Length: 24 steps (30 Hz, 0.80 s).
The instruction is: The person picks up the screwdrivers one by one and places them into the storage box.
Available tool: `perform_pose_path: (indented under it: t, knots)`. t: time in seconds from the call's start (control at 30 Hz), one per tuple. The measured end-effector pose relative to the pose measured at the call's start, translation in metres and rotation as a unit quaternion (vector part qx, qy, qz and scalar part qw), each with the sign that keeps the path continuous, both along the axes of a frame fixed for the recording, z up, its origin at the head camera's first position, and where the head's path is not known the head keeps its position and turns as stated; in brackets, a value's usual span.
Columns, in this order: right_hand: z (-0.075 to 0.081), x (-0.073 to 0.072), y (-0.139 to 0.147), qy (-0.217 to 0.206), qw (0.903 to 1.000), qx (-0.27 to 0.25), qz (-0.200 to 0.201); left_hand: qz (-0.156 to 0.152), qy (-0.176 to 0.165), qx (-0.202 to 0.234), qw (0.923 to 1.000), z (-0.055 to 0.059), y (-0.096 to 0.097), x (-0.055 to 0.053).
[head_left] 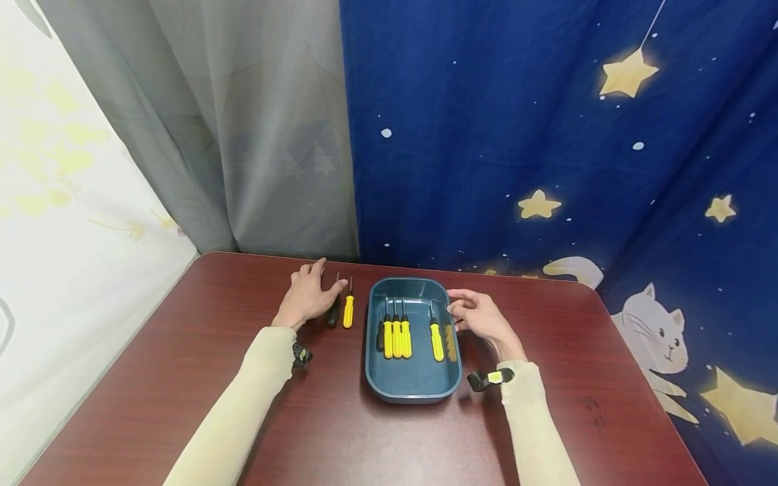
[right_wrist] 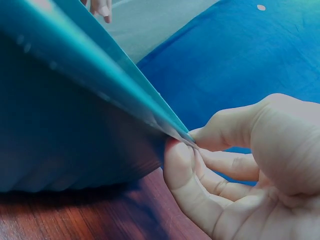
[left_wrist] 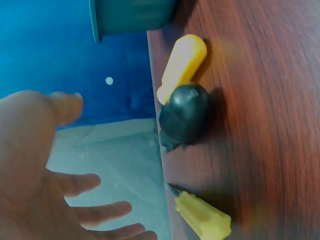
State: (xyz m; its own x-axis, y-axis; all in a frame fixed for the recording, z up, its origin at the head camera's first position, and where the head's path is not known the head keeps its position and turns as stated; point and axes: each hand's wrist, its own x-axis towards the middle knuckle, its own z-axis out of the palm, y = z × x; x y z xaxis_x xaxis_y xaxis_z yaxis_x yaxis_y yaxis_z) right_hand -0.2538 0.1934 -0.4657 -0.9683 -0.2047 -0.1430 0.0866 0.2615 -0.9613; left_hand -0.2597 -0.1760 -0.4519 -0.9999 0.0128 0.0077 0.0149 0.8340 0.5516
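Note:
My left hand (head_left: pixel 305 295) hovers over the table with its fingers spread, holding nothing. Close by its thumb lie a black-handled screwdriver (head_left: pixel 332 317) and a yellow-handled one (head_left: pixel 348 312). The left wrist view also shows another yellow handle (left_wrist: pixel 204 216), hidden beneath the hand in the head view. With thumb and fingers, my right hand (head_left: pixel 481 317) pinches the right rim of a blue tray (head_left: pixel 413 389). Inside it, several yellow-handled screwdrivers (head_left: pixel 397 339) lie side by side with a black one (head_left: pixel 379 337) at their left. A separate yellow-handled screwdriver (head_left: pixel 437 343) lies near the right wall.
The dark red wooden table (head_left: pixel 316 432) runs back to a grey curtain (head_left: pixel 286 135) and a blue star-patterned curtain (head_left: pixel 456 135). A pale curtain (head_left: pixel 73 236) hangs along the left side. Each wrist wears a black strap (head_left: pixel 486 381).

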Motion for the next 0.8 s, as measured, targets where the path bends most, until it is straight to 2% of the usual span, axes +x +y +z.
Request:
perform_pose_path:
  t: [0.17, 0.5, 0.8]
  knots:
    - [0.003, 0.001, 0.000, -0.002, 1.0000, 0.003, -0.002, 0.010, 0.002, 0.000, 0.9999, -0.004, -0.008, -0.001]
    - [0.001, 0.001, -0.001, 0.000, 1.0000, 0.006, 0.000, 0.021, 0.005, -0.034, 0.9992, -0.010, -0.021, 0.001]
    - [0.000, 0.000, 0.000, 0.002, 1.0000, 0.003, 0.001, 0.012, -0.020, -0.031, 0.9992, -0.012, -0.029, 0.000]
